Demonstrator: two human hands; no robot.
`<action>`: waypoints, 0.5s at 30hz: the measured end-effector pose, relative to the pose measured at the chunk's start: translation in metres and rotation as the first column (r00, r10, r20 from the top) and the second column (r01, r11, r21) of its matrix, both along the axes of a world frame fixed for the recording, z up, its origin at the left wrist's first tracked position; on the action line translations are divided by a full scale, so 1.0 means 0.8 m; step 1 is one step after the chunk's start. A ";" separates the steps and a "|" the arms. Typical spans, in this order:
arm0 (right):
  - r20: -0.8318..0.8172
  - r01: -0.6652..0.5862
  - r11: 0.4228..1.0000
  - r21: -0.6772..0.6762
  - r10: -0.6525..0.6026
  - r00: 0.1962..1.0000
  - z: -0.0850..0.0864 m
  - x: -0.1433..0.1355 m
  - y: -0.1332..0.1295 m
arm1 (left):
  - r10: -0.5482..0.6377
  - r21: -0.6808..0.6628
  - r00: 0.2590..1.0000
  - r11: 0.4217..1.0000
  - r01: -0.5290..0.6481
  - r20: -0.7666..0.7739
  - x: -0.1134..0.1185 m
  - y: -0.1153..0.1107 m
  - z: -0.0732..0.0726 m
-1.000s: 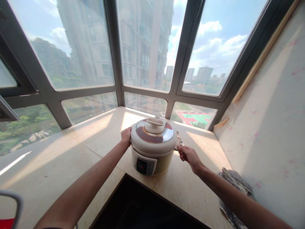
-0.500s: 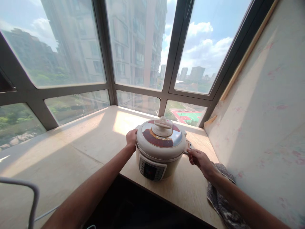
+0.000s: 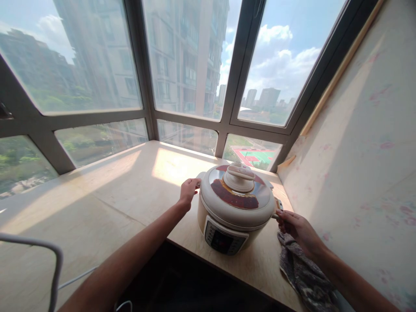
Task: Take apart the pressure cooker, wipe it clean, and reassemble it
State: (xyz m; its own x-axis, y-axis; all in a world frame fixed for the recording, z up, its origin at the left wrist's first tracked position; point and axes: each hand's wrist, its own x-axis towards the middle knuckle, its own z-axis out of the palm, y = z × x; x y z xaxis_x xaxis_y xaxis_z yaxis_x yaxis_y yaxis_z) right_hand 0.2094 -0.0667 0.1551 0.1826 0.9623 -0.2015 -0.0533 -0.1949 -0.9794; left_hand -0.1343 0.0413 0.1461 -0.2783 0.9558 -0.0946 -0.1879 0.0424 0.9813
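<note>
An electric pressure cooker (image 3: 235, 212) with a cream lid, a brown-and-silver top plate and a dark control panel is at the front edge of the stone sill, its lid on. My left hand (image 3: 189, 190) is closed on the handle at its left side. On the right, my right hand (image 3: 294, 225) pinches the handle that sticks out from the cooker's other side. Whether the cooker's base touches the sill I cannot tell.
A grey patterned cloth (image 3: 302, 273) lies on the sill (image 3: 120, 195) by the papered wall (image 3: 367, 173) at right. Grey metal tubing (image 3: 58, 264) and a white cable (image 3: 78, 277) are at lower left. Framed windows (image 3: 186, 60) rise behind.
The cooker has moved to the right, toward the wall, and looks slightly larger. Both hands have moved along with it, still on the handles.
</note>
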 end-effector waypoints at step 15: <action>0.074 0.085 0.996 -0.017 -0.083 0.994 0.007 0.039 -0.029 | -0.090 0.054 0.996 0.994 0.091 -0.027 0.047 -0.007 -0.010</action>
